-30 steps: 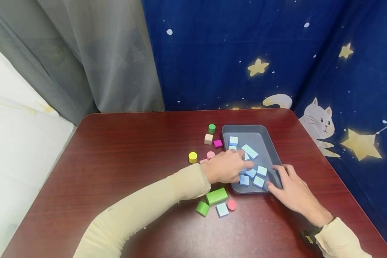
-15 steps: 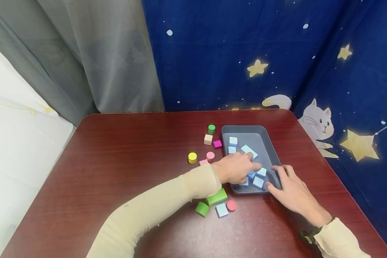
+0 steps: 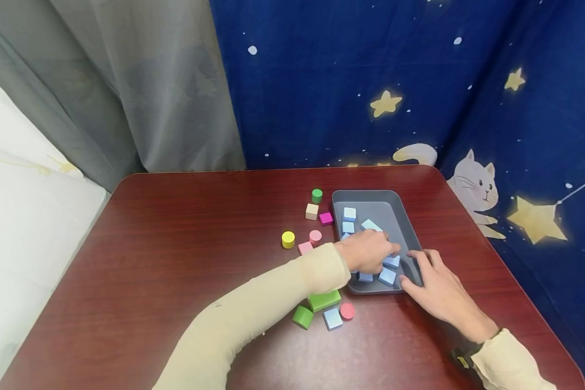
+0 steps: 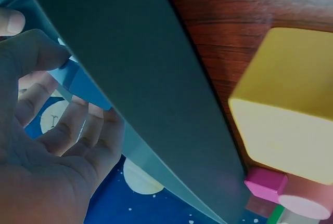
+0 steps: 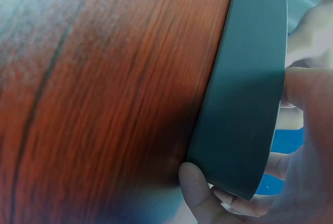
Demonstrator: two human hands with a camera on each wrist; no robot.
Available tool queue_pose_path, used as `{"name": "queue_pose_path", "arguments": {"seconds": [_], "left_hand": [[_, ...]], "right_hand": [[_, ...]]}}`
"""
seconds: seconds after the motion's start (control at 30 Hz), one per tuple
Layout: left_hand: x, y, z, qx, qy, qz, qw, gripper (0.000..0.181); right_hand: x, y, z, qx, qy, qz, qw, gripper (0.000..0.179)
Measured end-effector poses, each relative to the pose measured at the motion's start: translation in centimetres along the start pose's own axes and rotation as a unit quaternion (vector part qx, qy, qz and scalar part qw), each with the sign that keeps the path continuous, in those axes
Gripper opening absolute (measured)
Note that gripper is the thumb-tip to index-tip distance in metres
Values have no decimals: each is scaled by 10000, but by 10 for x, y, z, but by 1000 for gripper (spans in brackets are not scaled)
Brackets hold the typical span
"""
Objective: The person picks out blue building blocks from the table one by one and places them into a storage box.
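A dark grey tray [image 3: 392,211] with several light blue blocks [image 3: 387,276] in it lies on the right side of the table. My left hand [image 3: 370,252] reaches over the tray's left wall, fingers curled down among the blocks. In the left wrist view its thumb and fingers hold a blue block [image 4: 86,86] between them, close behind the tray wall [image 4: 130,63]. At the tray's near right corner, my right hand [image 3: 441,290] holds the rim with thumb and fingers spread around the corner. The right wrist view shows one fingertip [image 5: 195,182] low against the tray's outer wall.
Left of the tray stand a green cylinder [image 3: 317,195], a beige cube [image 3: 311,212], a magenta block [image 3: 326,219], a yellow cylinder [image 3: 288,240] and pink pieces. Nearer lie green blocks [image 3: 324,299], a light blue block [image 3: 332,318] and a red disc [image 3: 347,311].
My left hand has moved to the right across the tray, now covering different blocks near its middle. The right hand stays at the tray corner.
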State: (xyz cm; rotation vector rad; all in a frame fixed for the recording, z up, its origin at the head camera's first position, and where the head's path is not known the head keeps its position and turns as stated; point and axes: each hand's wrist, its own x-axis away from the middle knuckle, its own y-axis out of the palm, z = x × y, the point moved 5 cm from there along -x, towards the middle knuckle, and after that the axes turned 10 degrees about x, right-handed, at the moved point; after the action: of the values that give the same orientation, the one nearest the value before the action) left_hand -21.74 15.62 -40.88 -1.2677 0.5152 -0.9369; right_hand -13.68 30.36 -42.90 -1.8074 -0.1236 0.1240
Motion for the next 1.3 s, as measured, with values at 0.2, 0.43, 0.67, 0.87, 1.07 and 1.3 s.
{"name": "queue_pose_path", "arguments": {"seconds": [0.2, 0.43, 0.67, 0.87, 1.07, 1.3], "left_hand": [[-12, 0, -4, 179, -188, -28, 9997, 51], [-22, 0, -8, 165, -234, 147, 9995, 45], [-29, 0, -11, 251, -310, 298, 9988, 43], [-33, 3, -14, 179, -299, 380, 9987, 43], [-30, 2, -17, 172, -254, 399, 9987, 47], [-13, -8, -19, 116, -33, 544, 9984, 47]], "right_hand": [[0, 0, 0, -15, -9, 28, 10000, 68], [-2, -1, 0, -25, -21, 26, 10000, 67], [-1, 0, 0, -31, 11, -23, 10000, 67], [0, 1, -1, -54, 11, -22, 10000, 67], [0, 1, 0, -72, -11, 23, 10000, 67], [0, 1, 0, -65, 2, 24, 10000, 66]]}}
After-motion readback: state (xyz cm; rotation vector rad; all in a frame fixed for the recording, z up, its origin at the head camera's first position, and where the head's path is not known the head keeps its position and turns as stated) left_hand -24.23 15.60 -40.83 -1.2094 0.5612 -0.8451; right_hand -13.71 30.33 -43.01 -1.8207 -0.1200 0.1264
